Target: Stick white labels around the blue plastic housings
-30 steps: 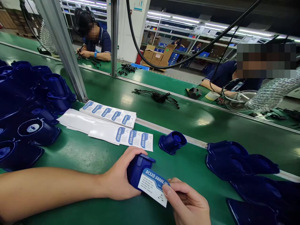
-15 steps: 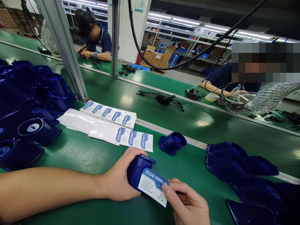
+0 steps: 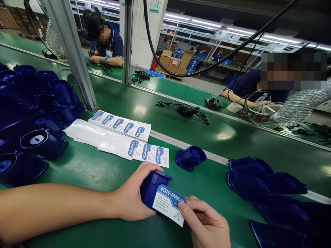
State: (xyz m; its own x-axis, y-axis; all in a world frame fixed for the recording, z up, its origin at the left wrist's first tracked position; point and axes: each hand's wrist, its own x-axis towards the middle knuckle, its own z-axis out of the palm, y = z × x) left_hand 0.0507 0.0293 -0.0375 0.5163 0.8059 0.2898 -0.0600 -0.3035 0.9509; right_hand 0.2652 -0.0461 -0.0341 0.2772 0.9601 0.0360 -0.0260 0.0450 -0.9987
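My left hand [image 3: 136,194] is wrapped round a dark blue plastic housing [image 3: 150,187], held tilted above the green bench. A white and blue label [image 3: 168,205] printed "DC52Q-5000L/H" lies with its left part against the housing's side. Its right end sticks out past the housing, pinched between the thumb and fingers of my right hand [image 3: 209,222]. Beyond my hands are sheets of the same labels [image 3: 150,153], some peeled to bare white backing [image 3: 86,131]. A single blue housing [image 3: 190,158] stands right of the sheets.
Many blue housings [image 3: 41,143] crowd the left side, and several more [image 3: 266,179] lie at the right. A metal post [image 3: 69,51] rises behind the sheets. A bundle of black cables [image 3: 187,109] rests on the strip beyond. Two co-workers sit across the bench.
My hands, the housing and the label have hardly moved. The black cable bundle beyond the bench has shifted slightly right.
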